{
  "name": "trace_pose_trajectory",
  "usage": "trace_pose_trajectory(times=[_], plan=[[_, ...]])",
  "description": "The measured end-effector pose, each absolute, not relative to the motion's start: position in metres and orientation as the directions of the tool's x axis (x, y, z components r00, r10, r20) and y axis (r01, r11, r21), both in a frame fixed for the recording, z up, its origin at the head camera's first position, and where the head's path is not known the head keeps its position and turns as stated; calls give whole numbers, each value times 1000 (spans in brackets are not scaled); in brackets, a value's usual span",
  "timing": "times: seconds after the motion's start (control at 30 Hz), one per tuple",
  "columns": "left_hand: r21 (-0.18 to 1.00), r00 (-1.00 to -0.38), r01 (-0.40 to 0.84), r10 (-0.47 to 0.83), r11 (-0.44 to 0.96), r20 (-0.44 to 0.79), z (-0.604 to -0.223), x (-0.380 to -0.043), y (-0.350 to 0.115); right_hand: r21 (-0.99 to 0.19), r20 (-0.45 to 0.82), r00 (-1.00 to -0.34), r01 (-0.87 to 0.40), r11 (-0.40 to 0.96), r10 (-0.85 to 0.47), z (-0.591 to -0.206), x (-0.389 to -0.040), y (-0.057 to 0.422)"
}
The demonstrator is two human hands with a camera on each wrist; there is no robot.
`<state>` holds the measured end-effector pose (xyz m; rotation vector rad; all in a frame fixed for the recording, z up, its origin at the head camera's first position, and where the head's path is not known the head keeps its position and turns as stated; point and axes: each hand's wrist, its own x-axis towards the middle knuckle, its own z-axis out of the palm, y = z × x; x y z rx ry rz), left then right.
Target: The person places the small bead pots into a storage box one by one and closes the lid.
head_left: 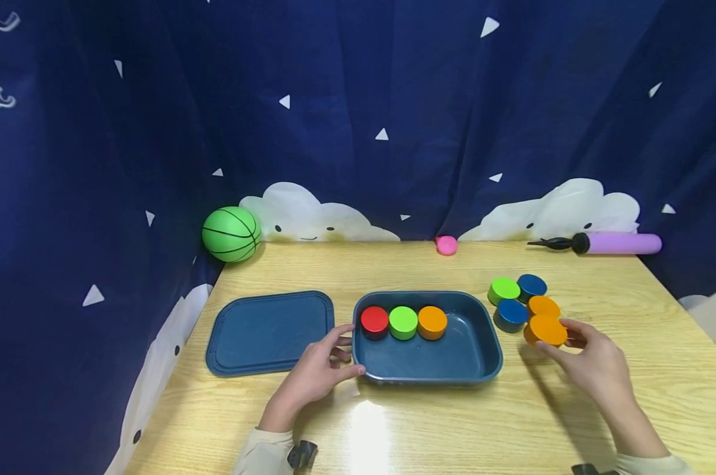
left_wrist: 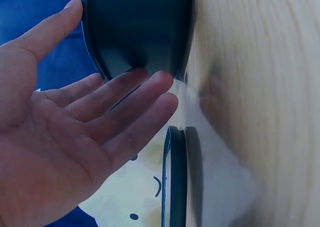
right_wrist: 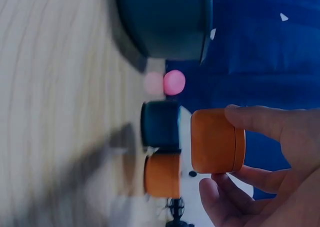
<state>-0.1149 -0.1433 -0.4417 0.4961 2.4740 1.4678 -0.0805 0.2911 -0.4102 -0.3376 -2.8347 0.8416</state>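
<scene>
My right hand [head_left: 598,363] pinches a small orange round container [right_wrist: 215,141] with a lid seam, thumb on one side and fingers on the other, raised off the table. My left hand [head_left: 319,369] is at the left end of a dark blue tub [head_left: 477,376], its thumb [left_wrist: 70,11] at the rim and its fingers extended along the end wall. In the tub, a red container [head_left: 374,321], a light green one [head_left: 403,322] and an orange one [head_left: 432,322] stand in a row along the back, toward the left.
Beside the right hand cluster a light green container [head_left: 504,291], two blue ones [head_left: 510,315] and another orange one [head_left: 544,306]. A dark blue lid [head_left: 269,333] lies left of the tub. Farther back are a green ball [head_left: 231,234], a pink object [head_left: 446,245] and a purple hand pump [head_left: 622,243].
</scene>
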Motion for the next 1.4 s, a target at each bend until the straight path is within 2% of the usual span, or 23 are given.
trace_pose_trajectory(times=[0.5,0.87,1.4], plan=[[881,-917,159,397,446,-36,-441,-115,-144,-555,159,-974,47,831,161,-391,-87,241],[879,-916,160,399,450,-38,-441,-115,-144,-594,112,-991,-8,804,72,-387,-92,191],[869,-919,160,392,469,-42,-440,-115,-145,-627,30,-999,-40,778,-28,-403,-101,136]])
